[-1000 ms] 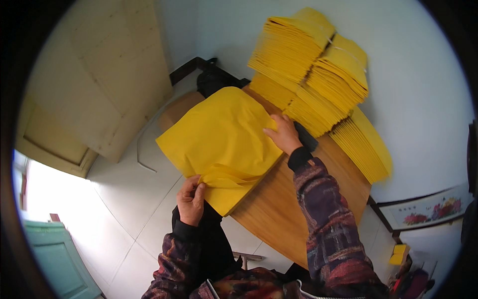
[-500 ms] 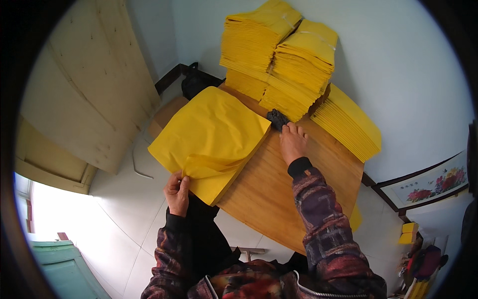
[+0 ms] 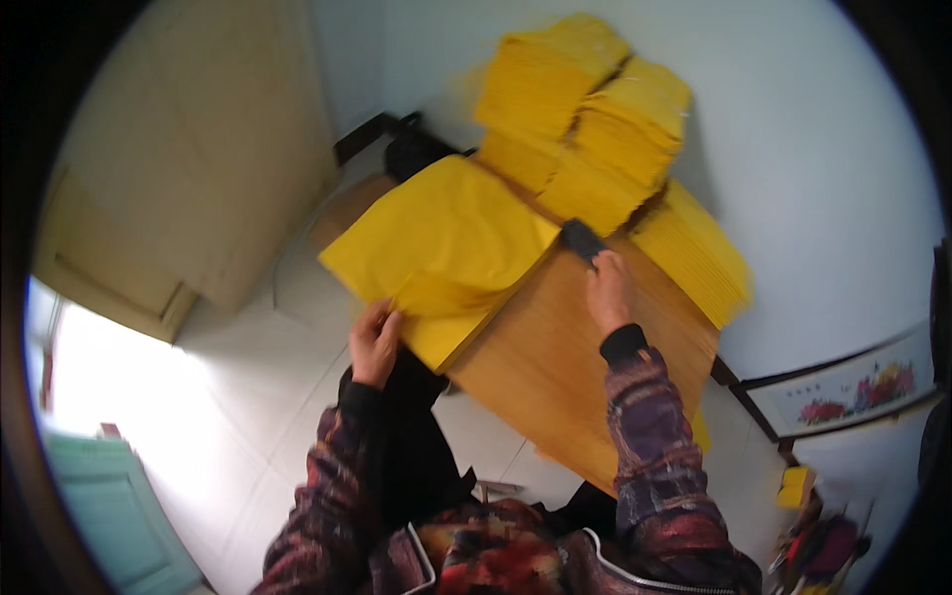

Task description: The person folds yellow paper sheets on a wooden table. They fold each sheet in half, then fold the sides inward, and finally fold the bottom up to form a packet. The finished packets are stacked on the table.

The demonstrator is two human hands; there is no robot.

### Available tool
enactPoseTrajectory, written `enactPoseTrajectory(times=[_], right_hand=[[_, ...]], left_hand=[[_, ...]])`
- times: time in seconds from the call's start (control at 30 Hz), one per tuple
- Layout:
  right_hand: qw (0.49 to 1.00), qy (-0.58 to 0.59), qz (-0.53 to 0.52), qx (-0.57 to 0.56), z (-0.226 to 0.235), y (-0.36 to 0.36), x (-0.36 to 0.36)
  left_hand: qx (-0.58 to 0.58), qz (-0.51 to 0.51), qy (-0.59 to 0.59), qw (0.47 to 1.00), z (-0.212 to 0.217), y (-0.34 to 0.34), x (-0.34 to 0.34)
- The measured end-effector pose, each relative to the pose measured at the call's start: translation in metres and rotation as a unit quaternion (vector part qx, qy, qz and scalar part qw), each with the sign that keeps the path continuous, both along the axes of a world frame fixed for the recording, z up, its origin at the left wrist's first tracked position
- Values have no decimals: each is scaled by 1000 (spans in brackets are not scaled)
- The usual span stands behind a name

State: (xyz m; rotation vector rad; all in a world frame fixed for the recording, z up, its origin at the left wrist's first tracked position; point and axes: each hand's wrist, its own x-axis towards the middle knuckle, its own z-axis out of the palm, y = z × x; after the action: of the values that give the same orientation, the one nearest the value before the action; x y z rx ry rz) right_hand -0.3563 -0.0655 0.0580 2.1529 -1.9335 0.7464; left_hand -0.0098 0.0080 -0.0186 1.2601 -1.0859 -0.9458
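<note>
"Hands?"

"Left hand (image 3: 374, 345) pinching a gathered fold of yellow sheets (image 3: 446, 218), thumb against fingers. Right hand (image 3: 610, 290) closed on the near end of a dark grey block (image 3: 581, 238)."

"Around them, largest first?"

"Wooden table (image 3: 535, 367), beneath the right hand. Folded yellow stacks (image 3: 625, 129), beyond it."

"Sheets?"

"Bright yellow, broad, square-cornered; top rumpled, creased beside left fingertips. Lying ahead of the left hand, left of the right."

"Block?"

"Small, oblong, blurred. Juts from right fingertips toward the sheets' nearby corner."
</note>
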Motion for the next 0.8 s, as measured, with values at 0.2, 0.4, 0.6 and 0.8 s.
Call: enactPoseTrajectory(times=[0.2, 0.4, 0.6, 0.8], right_hand=[[952, -60, 278, 116, 3, 90, 99], [934, 35, 348, 73, 12, 86, 139], [924, 50, 372, 77, 6, 70, 142], [910, -48, 379, 161, 15, 57, 138]], left_hand=[[-20, 11, 59, 998, -5, 0, -6], [-37, 11, 43, 998, -4, -2, -7], [-54, 23, 36, 998, -3, 0, -8], [-53, 15, 8, 998, 3, 0, -6]])
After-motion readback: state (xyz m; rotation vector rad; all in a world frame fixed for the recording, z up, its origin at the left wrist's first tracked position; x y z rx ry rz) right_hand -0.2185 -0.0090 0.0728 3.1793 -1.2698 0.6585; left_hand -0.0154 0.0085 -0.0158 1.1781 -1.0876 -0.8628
